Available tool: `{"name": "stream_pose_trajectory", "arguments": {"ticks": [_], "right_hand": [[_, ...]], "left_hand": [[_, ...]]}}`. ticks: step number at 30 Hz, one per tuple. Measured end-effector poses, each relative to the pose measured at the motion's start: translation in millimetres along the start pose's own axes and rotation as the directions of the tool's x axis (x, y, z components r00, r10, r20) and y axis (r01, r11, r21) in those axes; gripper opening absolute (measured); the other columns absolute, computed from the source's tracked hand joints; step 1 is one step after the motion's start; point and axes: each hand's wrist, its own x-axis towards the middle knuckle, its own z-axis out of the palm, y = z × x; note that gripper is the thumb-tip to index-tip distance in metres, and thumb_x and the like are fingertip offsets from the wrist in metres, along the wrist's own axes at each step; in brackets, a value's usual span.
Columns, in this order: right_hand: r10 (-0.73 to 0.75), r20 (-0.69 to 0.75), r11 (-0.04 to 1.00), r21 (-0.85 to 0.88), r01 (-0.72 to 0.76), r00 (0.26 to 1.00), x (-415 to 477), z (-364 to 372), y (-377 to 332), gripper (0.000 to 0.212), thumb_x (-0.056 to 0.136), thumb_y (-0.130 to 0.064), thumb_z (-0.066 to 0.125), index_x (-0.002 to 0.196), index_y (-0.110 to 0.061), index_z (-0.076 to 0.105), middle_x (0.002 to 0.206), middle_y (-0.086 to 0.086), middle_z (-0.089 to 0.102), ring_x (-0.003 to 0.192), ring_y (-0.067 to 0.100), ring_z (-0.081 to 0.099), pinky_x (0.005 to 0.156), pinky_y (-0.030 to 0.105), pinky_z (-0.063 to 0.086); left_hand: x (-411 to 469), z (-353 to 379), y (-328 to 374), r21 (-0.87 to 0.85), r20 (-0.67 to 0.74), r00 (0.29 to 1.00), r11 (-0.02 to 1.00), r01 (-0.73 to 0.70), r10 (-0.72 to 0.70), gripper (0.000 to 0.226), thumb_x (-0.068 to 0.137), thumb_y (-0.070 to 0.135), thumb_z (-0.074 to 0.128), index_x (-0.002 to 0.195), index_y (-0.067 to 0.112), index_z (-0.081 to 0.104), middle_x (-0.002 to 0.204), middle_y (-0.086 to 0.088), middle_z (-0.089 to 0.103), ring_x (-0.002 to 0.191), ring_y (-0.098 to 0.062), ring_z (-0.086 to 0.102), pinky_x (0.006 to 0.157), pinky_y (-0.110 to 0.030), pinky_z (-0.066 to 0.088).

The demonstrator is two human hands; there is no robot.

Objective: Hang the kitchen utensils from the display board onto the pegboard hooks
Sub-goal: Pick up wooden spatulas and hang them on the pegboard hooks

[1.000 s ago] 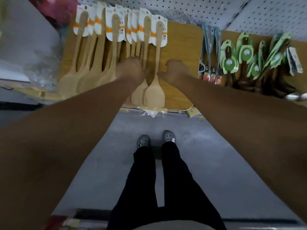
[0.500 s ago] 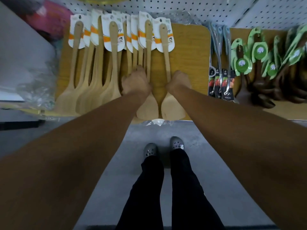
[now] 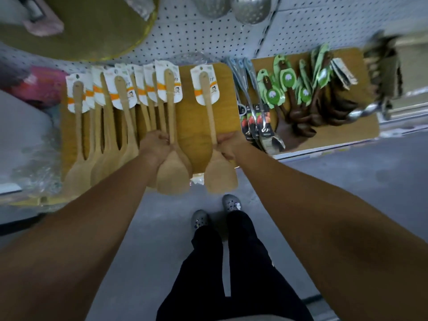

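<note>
Several wooden spatulas with white and orange cards lie on a wooden display board. My left hand grips the handle of one spatula, low down near its blade. My right hand grips a second spatula, which stands apart to the right of the others. Both blades hang over the board's front edge. Behind the board rises the white pegboard.
A second board to the right carries dark wooden spoons with green tags and packaged metal utensils. Metal skimmers hang on the pegboard above. A round board sits top left. My shoes stand on the grey floor.
Both hands closed on spatula handles, and the right one drew its spatula rightward away from the row. The view tilted up, showing more pegboard.
</note>
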Motion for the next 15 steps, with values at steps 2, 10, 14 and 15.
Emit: {"name": "stream_pose_trajectory", "arguments": {"ticks": [2, 10, 14, 15], "right_hand": [[-0.017, -0.034, 0.998, 0.055, 0.019, 0.999, -25.8, -11.1, 12.0, 0.038, 0.086, -0.003, 0.070, 0.124, -0.003, 0.065, 0.129, 0.021, 0.064, 0.119, 0.036, 0.062, 0.082, 0.033, 0.054], [-0.081, -0.232, 0.880, 0.439, 0.179, 0.969, -145.6, -86.1, 81.2, 0.032, 0.082, 0.018, 0.067, 0.108, 0.000, 0.066, 0.088, 0.013, 0.073, 0.074, 0.019, 0.068, 0.064, 0.021, 0.059], [-0.088, -0.343, 0.814, 0.516, 0.266, 0.935, -199.2, -135.5, 115.8, 0.027, 0.078, 0.018, 0.071, 0.097, 0.000, 0.068, 0.092, 0.021, 0.074, 0.081, 0.025, 0.068, 0.083, 0.039, 0.058], [-0.096, -0.371, 0.800, 0.523, 0.294, 0.924, -208.9, -149.9, 124.6, 0.027, 0.079, 0.018, 0.069, 0.103, 0.004, 0.067, 0.101, 0.029, 0.071, 0.087, 0.030, 0.067, 0.090, 0.045, 0.055]], "left_hand": [[-31.7, 4.0, 8.1, -0.099, 0.037, 0.999, 0.995, -0.017, 0.021, 0.030, 0.076, 0.010, 0.081, 0.102, 0.014, 0.066, 0.092, -0.001, 0.066, 0.093, -0.018, 0.063, 0.085, -0.023, 0.047], [-158.5, 49.9, 59.1, -0.310, 0.278, 0.923, 0.935, -0.174, 0.264, 0.046, 0.080, -0.006, 0.074, 0.120, 0.012, 0.060, 0.099, 0.000, 0.068, 0.096, -0.015, 0.064, 0.095, -0.030, 0.050], [-206.0, 89.8, 104.6, -0.353, 0.330, 0.842, 0.883, -0.308, 0.426, 0.050, 0.081, -0.007, 0.072, 0.124, 0.012, 0.058, 0.099, 0.005, 0.068, 0.091, -0.011, 0.065, 0.078, -0.015, 0.054], [-216.5, 99.3, 118.1, -0.354, 0.325, 0.830, 0.872, -0.338, 0.453, 0.049, 0.081, -0.007, 0.072, 0.124, 0.012, 0.059, 0.098, 0.006, 0.068, 0.088, -0.008, 0.065, 0.075, -0.012, 0.053]]}}
